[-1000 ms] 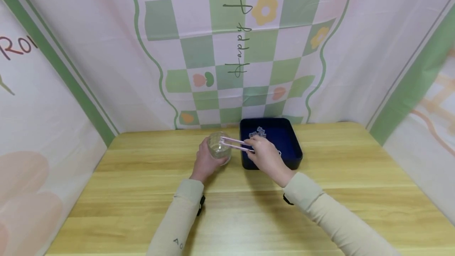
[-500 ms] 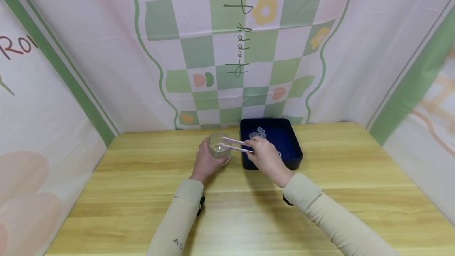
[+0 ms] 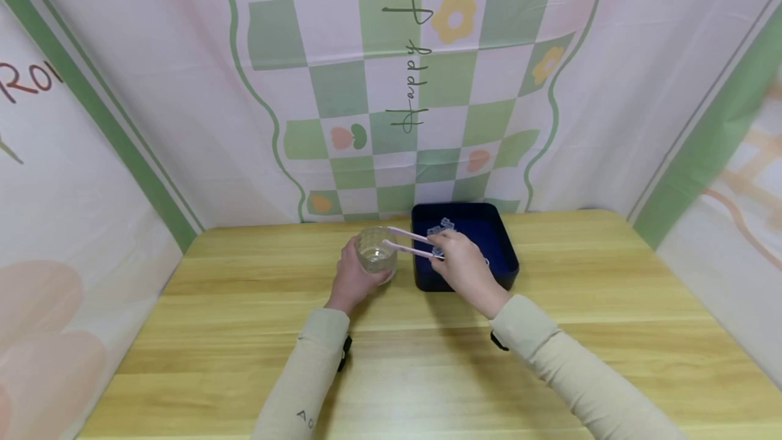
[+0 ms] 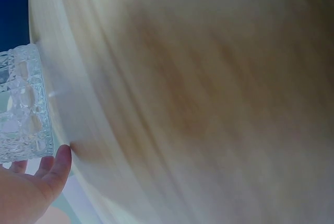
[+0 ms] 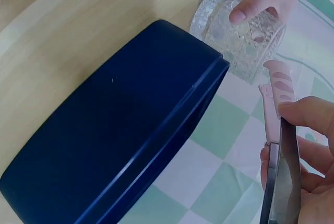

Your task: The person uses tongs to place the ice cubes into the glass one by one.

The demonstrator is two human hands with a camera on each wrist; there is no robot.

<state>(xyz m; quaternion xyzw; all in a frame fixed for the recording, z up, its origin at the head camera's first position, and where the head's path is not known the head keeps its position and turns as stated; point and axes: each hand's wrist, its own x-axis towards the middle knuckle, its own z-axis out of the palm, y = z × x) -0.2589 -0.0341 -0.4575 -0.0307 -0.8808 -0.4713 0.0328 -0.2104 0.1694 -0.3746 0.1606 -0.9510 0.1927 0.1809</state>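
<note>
The fingers (image 5: 309, 113) of the right hand (image 3: 466, 267) pinch pink tongs (image 5: 283, 85), whose tips stand apart at the rim of the glass (image 3: 375, 244), with nothing visible between them. The left hand (image 3: 354, 280) grips the glass's side, likely to steady it. It sits on the bench (image 3: 403, 365), just beside the blue tray (image 3: 510, 278), a nearness that probably shortens the tongs' reach to its clear pieces (image 3: 448, 224). Sideways on the backdrop (image 3: 385, 100) reads "Happy"; the left sleeve (image 3: 290, 379) shows "AO". No brand is legible.
</note>
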